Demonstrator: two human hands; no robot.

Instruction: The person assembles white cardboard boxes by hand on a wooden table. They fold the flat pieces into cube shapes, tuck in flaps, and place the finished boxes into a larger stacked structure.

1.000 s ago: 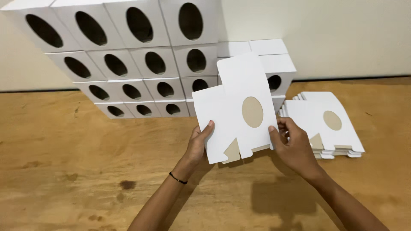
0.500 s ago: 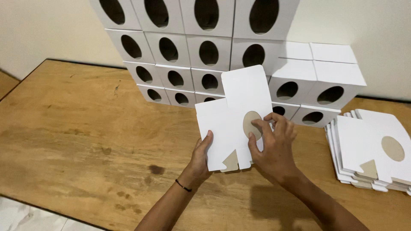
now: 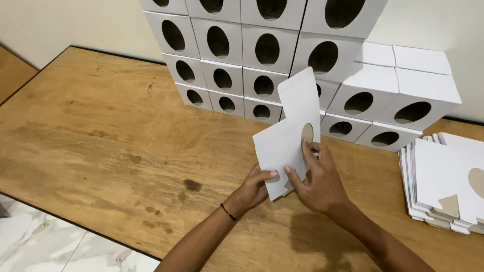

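Note:
I hold a flat white cardboard box blank (image 3: 290, 136) with an oval cut-out above the wooden table (image 3: 101, 141). My left hand (image 3: 252, 189) grips its lower edge from below, thumb on the front. My right hand (image 3: 315, 179) rests on the blank's front, fingers by the oval hole, and covers the lower right part. The blank is tilted and partly folded along a vertical crease.
A wall of folded white boxes with oval holes (image 3: 267, 50) is stacked at the back against the wall. A pile of flat blanks (image 3: 443, 181) lies at the right edge. The table's near-left edge drops to a pale tiled floor (image 3: 45, 242).
The blank has turned from face-on to edge-on and begun to fold. My right hand has slid from its right edge onto its front. The view has swung left.

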